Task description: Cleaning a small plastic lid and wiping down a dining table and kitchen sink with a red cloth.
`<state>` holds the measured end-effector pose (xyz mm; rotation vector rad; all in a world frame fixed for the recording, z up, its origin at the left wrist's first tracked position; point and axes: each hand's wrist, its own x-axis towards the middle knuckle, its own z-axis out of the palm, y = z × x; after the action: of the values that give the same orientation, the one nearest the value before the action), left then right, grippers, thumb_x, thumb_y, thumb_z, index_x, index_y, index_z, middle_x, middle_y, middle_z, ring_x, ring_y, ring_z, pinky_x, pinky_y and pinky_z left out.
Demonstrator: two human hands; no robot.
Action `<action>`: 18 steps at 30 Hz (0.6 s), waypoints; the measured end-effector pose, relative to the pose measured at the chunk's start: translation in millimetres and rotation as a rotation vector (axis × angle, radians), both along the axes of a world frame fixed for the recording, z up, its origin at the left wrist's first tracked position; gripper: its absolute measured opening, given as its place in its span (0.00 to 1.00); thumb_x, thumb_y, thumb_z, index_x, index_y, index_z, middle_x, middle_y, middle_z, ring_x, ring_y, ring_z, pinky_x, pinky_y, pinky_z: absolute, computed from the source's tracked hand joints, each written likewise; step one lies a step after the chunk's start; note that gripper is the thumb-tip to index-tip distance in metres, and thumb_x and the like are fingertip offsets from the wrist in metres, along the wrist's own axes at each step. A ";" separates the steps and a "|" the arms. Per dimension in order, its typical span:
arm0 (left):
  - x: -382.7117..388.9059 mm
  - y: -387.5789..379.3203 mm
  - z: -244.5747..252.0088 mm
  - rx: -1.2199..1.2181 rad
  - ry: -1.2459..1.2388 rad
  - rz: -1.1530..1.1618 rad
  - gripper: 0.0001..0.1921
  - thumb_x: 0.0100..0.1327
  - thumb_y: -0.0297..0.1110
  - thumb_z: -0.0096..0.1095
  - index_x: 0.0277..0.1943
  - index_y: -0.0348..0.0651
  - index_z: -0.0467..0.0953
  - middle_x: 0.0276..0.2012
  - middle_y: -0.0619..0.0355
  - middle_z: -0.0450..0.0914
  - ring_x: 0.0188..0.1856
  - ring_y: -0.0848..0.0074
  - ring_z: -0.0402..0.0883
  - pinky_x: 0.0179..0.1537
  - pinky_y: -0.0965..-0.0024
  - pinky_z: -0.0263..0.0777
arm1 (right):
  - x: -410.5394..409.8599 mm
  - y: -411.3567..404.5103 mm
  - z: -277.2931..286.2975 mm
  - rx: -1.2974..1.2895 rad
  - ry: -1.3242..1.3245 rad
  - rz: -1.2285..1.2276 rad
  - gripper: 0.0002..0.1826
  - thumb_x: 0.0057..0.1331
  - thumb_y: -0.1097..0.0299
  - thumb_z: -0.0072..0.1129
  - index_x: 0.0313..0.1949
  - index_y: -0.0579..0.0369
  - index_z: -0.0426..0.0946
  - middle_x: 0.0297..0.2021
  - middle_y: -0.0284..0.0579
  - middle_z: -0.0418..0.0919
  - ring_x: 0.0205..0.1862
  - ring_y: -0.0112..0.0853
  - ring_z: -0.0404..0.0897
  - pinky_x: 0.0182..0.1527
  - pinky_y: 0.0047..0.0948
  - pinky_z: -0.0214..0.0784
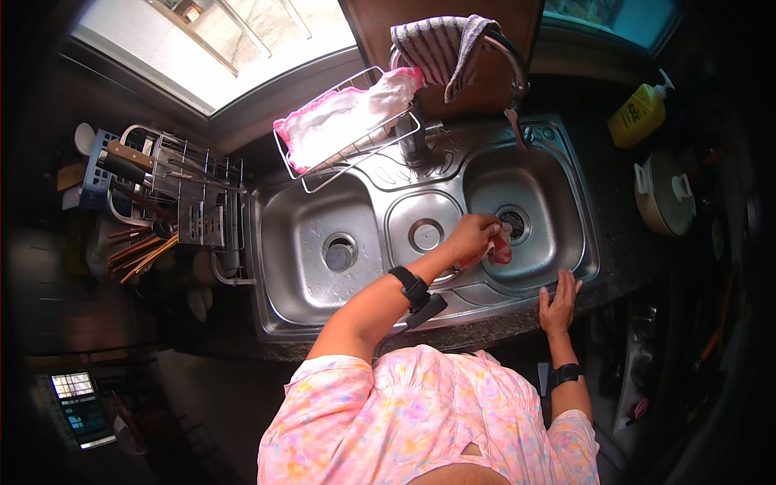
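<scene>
My left hand (pixel 476 239) grips a reddish and white cloth (pixel 501 247) over the divider at the left side of the right basin (pixel 551 212). Part of the cloth hangs beside the basin's dark drain (pixel 514 223). Flat on the front right rim of the stainless steel sink (pixel 473 291) lies my right hand (pixel 560 303), its thumb apart from the fingers and nothing held. The small middle bowl (pixel 424 206) has a round drain cover. In the left basin (pixel 303 212) are scattered water drops and a drain with a strainer (pixel 341 253).
A wire basket (pixel 357 159) with a pink-edged white cloth (pixel 345 118) stands behind the sink. A striped towel (pixel 445 51) drapes over the tap. On the left is a dish rack (pixel 200 182) with utensils and chopsticks (pixel 145 254). To the right are a yellow pump bottle (pixel 636 118) and a lidded pot (pixel 664 194).
</scene>
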<state>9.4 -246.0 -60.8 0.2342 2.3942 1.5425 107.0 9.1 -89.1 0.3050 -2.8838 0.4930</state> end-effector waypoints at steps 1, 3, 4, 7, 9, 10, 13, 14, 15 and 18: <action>2.3 -6.7 4.2 -0.002 0.002 0.001 0.10 0.57 0.32 0.49 0.38 0.40 0.74 0.34 0.51 0.77 0.35 0.66 0.75 0.36 0.69 0.67 | -0.5 -0.3 0.4 -0.008 0.003 0.001 0.28 0.54 0.66 0.50 0.52 0.64 0.56 0.50 0.54 0.60 0.57 0.45 0.55 0.60 0.49 0.35; 12.5 -27.6 16.1 0.607 -0.400 0.275 0.13 0.60 0.33 0.45 0.42 0.34 0.71 0.36 0.52 0.76 0.37 0.71 0.75 0.38 0.72 0.67 | -1.2 -1.0 1.0 -0.015 0.003 0.002 0.27 0.54 0.66 0.50 0.52 0.64 0.57 0.50 0.54 0.61 0.56 0.46 0.56 0.60 0.49 0.35; 16.7 -42.4 20.0 0.723 -0.374 0.327 0.14 0.60 0.34 0.45 0.43 0.33 0.70 0.37 0.52 0.75 0.37 0.72 0.75 0.38 0.73 0.67 | -1.1 -0.8 0.9 -0.020 0.001 0.001 0.26 0.53 0.67 0.50 0.51 0.64 0.57 0.49 0.54 0.61 0.56 0.46 0.56 0.60 0.49 0.35; 25.3 -94.2 41.3 0.995 -0.259 0.529 0.15 0.61 0.35 0.46 0.45 0.33 0.68 0.38 0.53 0.75 0.40 0.73 0.74 0.41 0.73 0.68 | -1.0 1.1 0.7 -0.018 0.009 0.003 0.25 0.53 0.67 0.49 0.50 0.65 0.59 0.49 0.54 0.62 0.56 0.46 0.57 0.60 0.48 0.36; 20.2 -124.9 42.0 1.035 0.033 0.677 0.16 0.61 0.38 0.46 0.47 0.33 0.67 0.39 0.53 0.74 0.39 0.74 0.74 0.41 0.76 0.69 | -0.6 1.9 2.0 -0.015 0.007 0.002 0.25 0.53 0.67 0.49 0.49 0.65 0.60 0.49 0.54 0.62 0.56 0.46 0.57 0.60 0.48 0.36; 16.1 -134.3 44.3 1.026 0.125 0.696 0.17 0.62 0.37 0.45 0.48 0.34 0.65 0.41 0.53 0.73 0.41 0.75 0.74 0.43 0.76 0.68 | -0.4 2.9 0.9 -0.011 0.003 0.001 0.24 0.53 0.67 0.49 0.49 0.66 0.60 0.49 0.54 0.62 0.55 0.46 0.57 0.60 0.48 0.36; -3.3 -162.6 21.2 0.834 0.300 0.693 0.22 0.61 0.41 0.44 0.54 0.35 0.59 0.47 0.51 0.69 0.49 0.71 0.69 0.50 0.70 0.62 | -0.1 2.5 -0.6 -0.004 -0.002 0.003 0.24 0.54 0.67 0.49 0.48 0.66 0.61 0.48 0.54 0.62 0.55 0.46 0.58 0.60 0.48 0.37; -10.2 -178.3 -4.2 0.145 0.324 0.674 0.25 0.60 0.43 0.45 0.56 0.36 0.56 0.51 0.49 0.65 0.52 0.65 0.64 0.52 0.63 0.58 | -1.0 0.2 0.0 -0.006 0.004 0.012 0.24 0.54 0.67 0.49 0.48 0.66 0.61 0.48 0.54 0.62 0.55 0.46 0.58 0.60 0.48 0.37; -16.6 -185.7 -24.0 -0.536 0.316 0.600 0.28 0.59 0.45 0.45 0.58 0.37 0.53 0.54 0.48 0.61 0.56 0.60 0.60 0.54 0.56 0.55 | -1.2 -0.4 -0.4 -0.006 -0.006 0.015 0.23 0.54 0.67 0.49 0.48 0.66 0.61 0.48 0.54 0.62 0.55 0.46 0.58 0.60 0.49 0.37; -20.0 -152.9 -38.1 -0.859 0.186 0.579 0.30 0.55 0.46 0.50 0.57 0.37 0.56 0.58 0.48 0.53 0.58 0.52 0.53 0.55 0.51 0.49 | 0.0 0.1 -1.2 -0.008 -0.019 0.005 0.23 0.54 0.67 0.49 0.47 0.66 0.62 0.48 0.54 0.62 0.55 0.46 0.58 0.60 0.49 0.37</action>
<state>-10.6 -398.9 -98.8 -0.5567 3.1852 0.5055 107.0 9.1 -90.3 0.3086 -2.8999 0.5105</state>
